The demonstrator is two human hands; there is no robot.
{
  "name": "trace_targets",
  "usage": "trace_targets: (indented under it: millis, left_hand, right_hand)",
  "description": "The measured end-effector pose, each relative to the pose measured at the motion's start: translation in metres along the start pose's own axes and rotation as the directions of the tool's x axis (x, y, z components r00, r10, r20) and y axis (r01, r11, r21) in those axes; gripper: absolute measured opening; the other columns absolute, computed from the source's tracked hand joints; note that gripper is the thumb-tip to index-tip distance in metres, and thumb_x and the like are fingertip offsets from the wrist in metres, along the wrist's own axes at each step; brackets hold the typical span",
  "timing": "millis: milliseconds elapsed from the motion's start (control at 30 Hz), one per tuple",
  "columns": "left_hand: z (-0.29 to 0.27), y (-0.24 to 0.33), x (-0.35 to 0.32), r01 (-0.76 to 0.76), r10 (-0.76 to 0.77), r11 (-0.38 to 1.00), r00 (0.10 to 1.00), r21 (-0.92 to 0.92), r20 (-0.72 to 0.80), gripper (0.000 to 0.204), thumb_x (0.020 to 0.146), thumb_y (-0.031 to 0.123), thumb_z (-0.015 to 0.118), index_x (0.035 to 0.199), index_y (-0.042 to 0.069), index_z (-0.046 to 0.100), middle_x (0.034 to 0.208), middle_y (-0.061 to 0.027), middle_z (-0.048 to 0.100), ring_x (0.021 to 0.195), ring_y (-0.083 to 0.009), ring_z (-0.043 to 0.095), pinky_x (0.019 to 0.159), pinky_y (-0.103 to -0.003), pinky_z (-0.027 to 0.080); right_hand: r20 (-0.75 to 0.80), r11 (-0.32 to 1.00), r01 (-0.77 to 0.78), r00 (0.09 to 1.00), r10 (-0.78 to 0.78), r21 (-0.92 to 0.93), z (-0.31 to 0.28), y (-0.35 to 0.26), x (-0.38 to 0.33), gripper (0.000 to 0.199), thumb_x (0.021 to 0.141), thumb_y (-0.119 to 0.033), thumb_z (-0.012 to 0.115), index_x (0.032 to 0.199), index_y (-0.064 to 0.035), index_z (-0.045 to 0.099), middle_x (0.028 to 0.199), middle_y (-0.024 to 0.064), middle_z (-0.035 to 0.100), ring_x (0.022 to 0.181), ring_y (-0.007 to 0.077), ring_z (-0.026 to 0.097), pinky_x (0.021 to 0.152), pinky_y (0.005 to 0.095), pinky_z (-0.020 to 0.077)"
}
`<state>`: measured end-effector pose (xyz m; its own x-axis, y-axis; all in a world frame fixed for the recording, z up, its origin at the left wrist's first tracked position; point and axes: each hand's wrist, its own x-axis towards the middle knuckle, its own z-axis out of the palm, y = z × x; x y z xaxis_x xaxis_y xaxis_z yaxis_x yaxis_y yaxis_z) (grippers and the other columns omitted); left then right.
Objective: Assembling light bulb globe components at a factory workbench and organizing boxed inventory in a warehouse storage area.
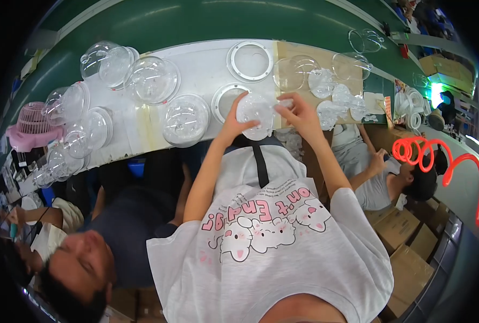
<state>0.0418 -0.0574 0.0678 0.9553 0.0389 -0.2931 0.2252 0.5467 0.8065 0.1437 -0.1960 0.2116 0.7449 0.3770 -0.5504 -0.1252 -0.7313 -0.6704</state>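
Note:
My left hand (233, 125) grips a clear, round plastic piece (255, 114) by its left side, thumb in front and fingers over the top. It is held up just above the table's near edge. Close to its right side, my right hand (303, 117) is closed in a pinch on a small clear part (286, 103); whether this part joins the round piece I cannot tell. Behind my left hand lies a white ring with a clear centre (218, 102), partly covered. A second white ring (230, 62) lies farther back.
Left on the white table (196, 56) stand several clear domes on round bases, one dome (185, 119) nearest me. To the right, crumpled clear pieces (343, 96) and loose domes (351, 65) sit on brown board. A red coiled hose (428, 153) hangs at right. People sit on both sides.

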Motion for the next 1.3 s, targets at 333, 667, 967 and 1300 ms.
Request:
trace_targets:
  millis: [333, 667, 967, 1300]
  left_hand:
    - [-0.018, -0.003, -0.01, 0.239, -0.278, 0.828, 0.96, -0.507, -0.002, 0.053, 0.082, 0.016, 0.061, 0.128, 0.008, 0.036, 0.119, -0.0055, 0.049, 0.107, -0.0159, 0.05, 0.088, -0.031, 0.043]
    - [-0.03, -0.062, -0.06, 0.261, -0.375, 0.92, 0.798, -0.291, -0.471, 0.02, 0.082, 0.014, 0.057, 0.097, 0.001, 0.054, 0.084, -0.0104, 0.062, 0.071, -0.0171, 0.062, 0.058, -0.026, 0.051]
    - [-0.031, -0.083, -0.037, 0.225, -0.226, 0.972, 0.792, -0.074, -0.566, 0.014, 0.082, 0.011, 0.057, 0.08, -0.002, 0.054, 0.07, -0.0078, 0.059, 0.057, -0.0148, 0.061, 0.046, -0.024, 0.049]
    - [-0.034, -0.086, -0.037, 0.206, -0.22, 0.974, 0.8, -0.09, -0.559, 0.009, 0.081, 0.007, 0.056, 0.079, -0.002, 0.054, 0.069, -0.0072, 0.058, 0.058, -0.0148, 0.061, 0.047, -0.023, 0.049]
  right_hand:
    - [0.353, 0.717, 0.631, 0.77, -0.532, -0.295, 0.009, -0.018, 0.06, 0.021, 0.074, -0.016, 0.066, 0.093, -0.0072, 0.062, 0.082, 0.0058, 0.064, 0.073, 0.0198, 0.061, 0.064, 0.0282, 0.0477]
    - [-0.019, 0.835, 0.406, 0.896, -0.444, -0.372, 0.017, 0.013, 0.067, 0.023, 0.074, -0.016, 0.068, 0.093, -0.0054, 0.065, 0.078, 0.0091, 0.065, 0.061, 0.0117, 0.058, 0.058, 0.0225, 0.0458]
    - [0.063, 0.722, 0.517, 0.83, -0.554, -0.46, 0.061, 0.022, 0.082, 0.022, 0.074, -0.021, 0.067, 0.093, -0.0106, 0.066, 0.08, 0.0094, 0.065, 0.06, 0.0193, 0.062, 0.057, 0.0263, 0.048]
    - [0.135, 0.565, 0.662, 0.699, -0.702, -0.493, 0.077, 0.022, 0.087, 0.015, 0.073, -0.021, 0.064, 0.087, -0.0163, 0.068, 0.077, 0.0023, 0.065, 0.061, 0.0202, 0.06, 0.054, 0.0292, 0.0468]
